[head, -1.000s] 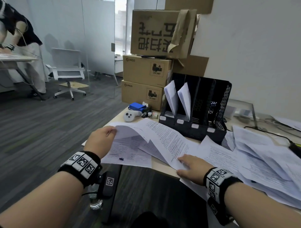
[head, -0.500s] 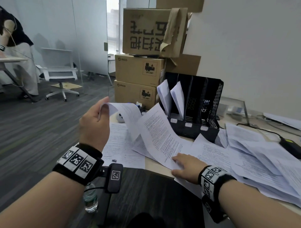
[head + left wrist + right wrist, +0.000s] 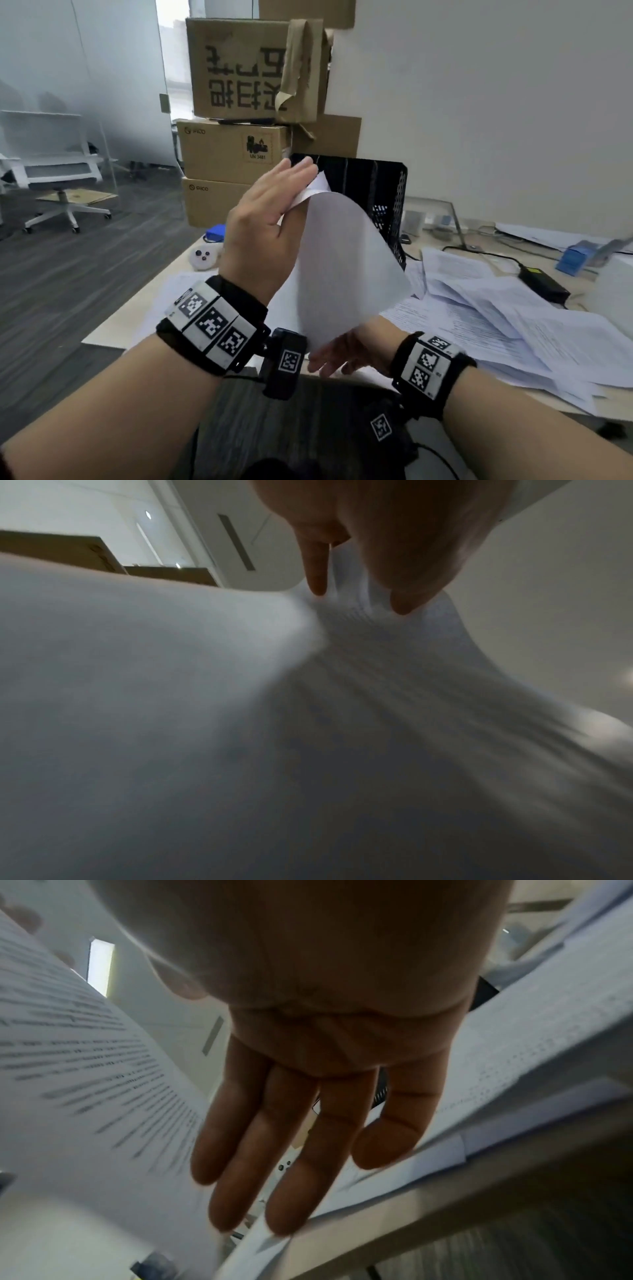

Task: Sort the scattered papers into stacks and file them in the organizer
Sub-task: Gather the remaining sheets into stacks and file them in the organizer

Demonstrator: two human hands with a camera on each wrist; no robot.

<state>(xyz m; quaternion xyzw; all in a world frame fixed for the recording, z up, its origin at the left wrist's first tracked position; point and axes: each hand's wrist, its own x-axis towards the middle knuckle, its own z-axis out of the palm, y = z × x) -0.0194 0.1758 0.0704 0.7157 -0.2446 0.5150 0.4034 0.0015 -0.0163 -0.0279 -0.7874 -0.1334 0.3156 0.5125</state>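
Note:
My left hand [image 3: 291, 198] is raised in front of the black mesh organizer [image 3: 387, 185] and pinches the top corner of a white sheet [image 3: 342, 267]. The sheet curves down with its blank back toward me. In the left wrist view my left hand [image 3: 359, 596] shows thumb and finger on the sheet [image 3: 377, 696]. My right hand [image 3: 329, 359] sits below the sheet's lower edge, over the table's front edge. Its fingers [image 3: 301, 1164] are straight and hold nothing, with the printed sheet [image 3: 85, 1069] beside them. Several scattered papers [image 3: 496, 308] cover the table on the right.
Stacked cardboard boxes [image 3: 233, 150] stand behind the organizer on the left. A white controller [image 3: 205, 257] lies at the table's [image 3: 178, 265] far left, with a black power adapter [image 3: 544, 284] and a blue box [image 3: 575, 257] at the right. An office chair [image 3: 58, 171] stands on the floor.
My left hand has lifted the sheet off the table and up in front of the organizer. My right hand has come off the papers and now sits below the sheet.

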